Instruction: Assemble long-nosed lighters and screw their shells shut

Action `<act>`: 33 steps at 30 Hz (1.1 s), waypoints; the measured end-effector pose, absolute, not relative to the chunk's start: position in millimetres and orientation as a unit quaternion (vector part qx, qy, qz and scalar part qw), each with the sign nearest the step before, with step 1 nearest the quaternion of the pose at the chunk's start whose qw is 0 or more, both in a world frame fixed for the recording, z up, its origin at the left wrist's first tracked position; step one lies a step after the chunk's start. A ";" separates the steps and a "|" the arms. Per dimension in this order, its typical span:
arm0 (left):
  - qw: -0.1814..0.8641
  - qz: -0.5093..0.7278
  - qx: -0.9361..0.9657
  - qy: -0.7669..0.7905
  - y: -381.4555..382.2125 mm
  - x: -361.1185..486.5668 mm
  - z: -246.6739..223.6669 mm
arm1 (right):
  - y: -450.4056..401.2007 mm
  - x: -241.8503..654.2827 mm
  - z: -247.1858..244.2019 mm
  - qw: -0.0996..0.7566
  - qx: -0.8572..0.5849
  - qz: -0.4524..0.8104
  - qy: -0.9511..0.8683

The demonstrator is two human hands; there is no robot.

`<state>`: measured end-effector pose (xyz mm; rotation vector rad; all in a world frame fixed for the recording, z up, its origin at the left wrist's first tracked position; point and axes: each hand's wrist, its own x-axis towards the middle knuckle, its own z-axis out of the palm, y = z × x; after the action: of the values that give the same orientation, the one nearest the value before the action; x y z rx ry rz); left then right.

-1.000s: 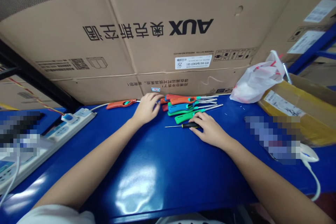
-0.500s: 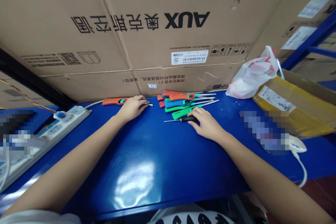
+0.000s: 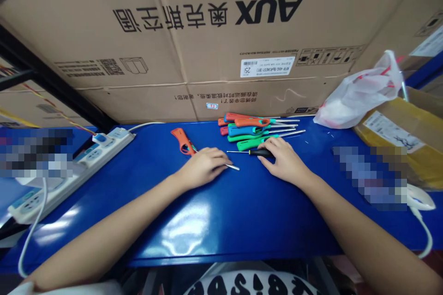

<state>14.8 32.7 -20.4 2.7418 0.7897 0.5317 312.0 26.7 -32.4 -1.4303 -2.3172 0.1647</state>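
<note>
My left hand (image 3: 207, 166) is closed over the metal barrel of an orange long-neck lighter (image 3: 182, 141). The lighter's handle sticks out to the far left of the hand, and its silver tip shows past my fingers on the right. My right hand (image 3: 284, 156) grips the black handle of a screwdriver (image 3: 256, 152), whose thin shaft points left above the blue table (image 3: 221, 212). Just beyond that hand lies a pile of lighters (image 3: 245, 131) with red, orange, blue and green handles, their metal barrels pointing right.
A large cardboard box (image 3: 207, 69) walls off the back. To the left lies a white power strip (image 3: 104, 152) with cables. At right are a white plastic bag (image 3: 356, 94), an open carton with yellow tape (image 3: 415, 156) and a blurred-out object (image 3: 370, 177) beside a white cable.
My left hand has drawn the orange lighter from the back edge nearer to me and rightward, turning it aslant. My right hand still grips the screwdriver. The camera view has shifted.
</note>
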 end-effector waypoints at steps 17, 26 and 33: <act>0.091 0.104 0.899 0.416 39.7 -45.8 -2.7 | -3.1 294.8 -5.2 0.107 -0.354 0.197 -0.908; 0.239 0.179 0.896 0.329 23.5 -24.7 -7.3 | -0.4 302.7 1.0 0.117 -0.391 0.172 -0.897; 0.288 0.281 0.855 0.327 5.9 4.7 -25.7 | 2.7 305.7 0.9 0.172 -0.434 0.109 -0.877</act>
<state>4.7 5.9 -25.7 2.2824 0.8740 0.7516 305.7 2.7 0.9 -1.2331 -2.4903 0.3089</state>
